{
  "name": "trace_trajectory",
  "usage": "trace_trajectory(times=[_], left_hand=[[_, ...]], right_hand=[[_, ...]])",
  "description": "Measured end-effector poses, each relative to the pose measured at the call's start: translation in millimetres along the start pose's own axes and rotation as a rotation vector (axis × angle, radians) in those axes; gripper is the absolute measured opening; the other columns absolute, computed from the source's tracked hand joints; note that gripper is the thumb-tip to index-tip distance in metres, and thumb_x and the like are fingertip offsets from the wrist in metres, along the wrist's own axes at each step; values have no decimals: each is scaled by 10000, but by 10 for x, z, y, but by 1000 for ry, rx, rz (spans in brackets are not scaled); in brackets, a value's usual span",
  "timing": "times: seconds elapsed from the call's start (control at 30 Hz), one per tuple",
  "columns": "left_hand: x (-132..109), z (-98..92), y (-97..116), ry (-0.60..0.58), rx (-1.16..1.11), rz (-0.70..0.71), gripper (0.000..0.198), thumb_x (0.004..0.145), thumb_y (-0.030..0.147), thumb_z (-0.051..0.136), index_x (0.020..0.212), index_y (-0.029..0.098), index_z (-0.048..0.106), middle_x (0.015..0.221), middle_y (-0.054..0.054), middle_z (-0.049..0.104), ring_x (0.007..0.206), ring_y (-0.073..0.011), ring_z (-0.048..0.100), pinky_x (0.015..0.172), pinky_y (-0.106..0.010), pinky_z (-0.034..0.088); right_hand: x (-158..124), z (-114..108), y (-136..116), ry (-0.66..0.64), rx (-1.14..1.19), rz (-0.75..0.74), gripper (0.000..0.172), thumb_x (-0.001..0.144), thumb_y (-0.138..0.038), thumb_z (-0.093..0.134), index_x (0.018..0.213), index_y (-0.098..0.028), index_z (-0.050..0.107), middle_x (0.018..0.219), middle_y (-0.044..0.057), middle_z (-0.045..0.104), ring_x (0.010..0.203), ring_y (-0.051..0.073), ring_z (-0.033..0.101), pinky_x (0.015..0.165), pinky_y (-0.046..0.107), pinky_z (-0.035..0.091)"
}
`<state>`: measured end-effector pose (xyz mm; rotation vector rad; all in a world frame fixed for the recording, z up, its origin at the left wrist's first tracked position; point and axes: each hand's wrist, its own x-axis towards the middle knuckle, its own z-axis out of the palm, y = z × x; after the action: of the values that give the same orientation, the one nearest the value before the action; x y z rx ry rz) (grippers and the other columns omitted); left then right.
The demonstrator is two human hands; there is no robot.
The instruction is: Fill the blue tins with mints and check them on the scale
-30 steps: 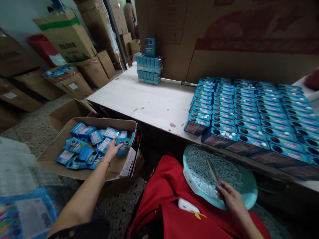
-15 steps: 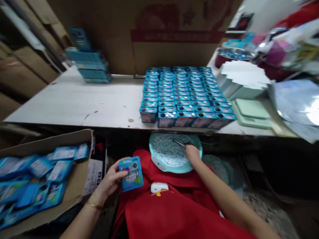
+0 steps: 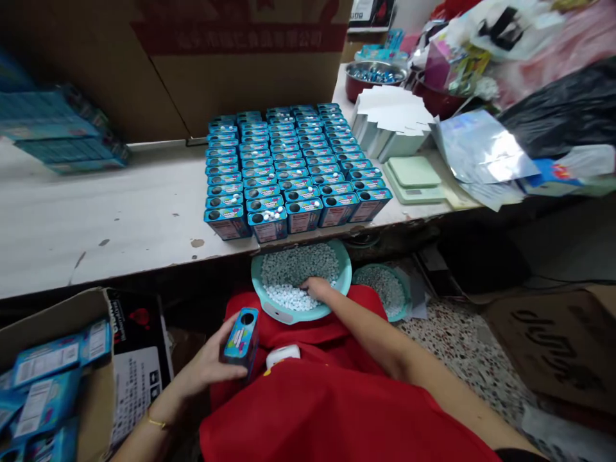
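My left hand (image 3: 216, 362) grips a small blue tin (image 3: 242, 340) over my lap, its thumb and fingers on the sides and its lid with a round black spot turned up. My right hand (image 3: 317, 287) reaches into a turquoise basin (image 3: 344, 282) of small white pellets (image 3: 291, 296). Its fingers are closed at the pellets' surface. The slim metal utensil seen in it earlier is mostly hidden now, with only a dark bit at the fingertips. The basin rests on the red cloth (image 3: 308, 410) over my lap.
Rows of blue tins (image 3: 289, 167) stand on the white table (image 3: 144, 218), a few loose pellets on their lids. Right of them are a pale green scale (image 3: 416, 179) and stacked white cards (image 3: 392, 112). An open carton (image 3: 96, 321) of tins sits left; a second pellet basin (image 3: 407, 295) right.
The view has swung right. My left hand has tipped the tin from showing its broad front to lid up. My right hand has moved lower in the basin, down to the pellets.
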<state>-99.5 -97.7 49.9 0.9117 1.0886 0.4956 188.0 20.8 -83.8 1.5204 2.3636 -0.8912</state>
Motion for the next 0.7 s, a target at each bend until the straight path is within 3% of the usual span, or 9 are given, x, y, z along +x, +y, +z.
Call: trace_trajectory(times=[0.13,0.27,0.43,0.5,0.7], left_hand=[[393,33,-23,305,340,240,959,501,288,769,1316,199,270,1285,-140,451,1139,-300,474,966,-460,372],[737,116,-20,414,433,389,899,531,331,750,1289,220,280,1252,-121,462,1113,-271,498,936,-445,409],[1070,173,14,483,710,554,864,542,327,735,1281,213,302,1273,-121,421,1177,-276,427,991,-440,342],[1164,209,26,500,807,595,866,542,325,730,1283,199,301,1265,-124,418,1181,-282,412,990,-443,338],[1245,362,50,555,951,631,845,557,328,721,1279,187,305,1237,-121,433,1153,-289,414,975,-452,347]], right_hand=[[-32,-101,134,-27,242,26,261,754,-117,545,979,-155,671,909,11,680,797,145,600,671,182,444],[-204,-398,201,-1,388,22,323,724,-106,512,1005,-145,669,823,10,693,670,108,583,589,177,438],[-473,-1027,122,37,647,-13,356,698,-154,514,1019,-117,666,689,12,668,524,84,511,494,180,380],[-556,-1278,8,31,576,-51,343,694,-156,512,991,-139,682,717,16,678,556,93,532,514,183,378],[-681,-1815,-515,56,-102,-63,345,686,-132,478,926,-237,704,931,63,691,885,200,613,699,241,425]])
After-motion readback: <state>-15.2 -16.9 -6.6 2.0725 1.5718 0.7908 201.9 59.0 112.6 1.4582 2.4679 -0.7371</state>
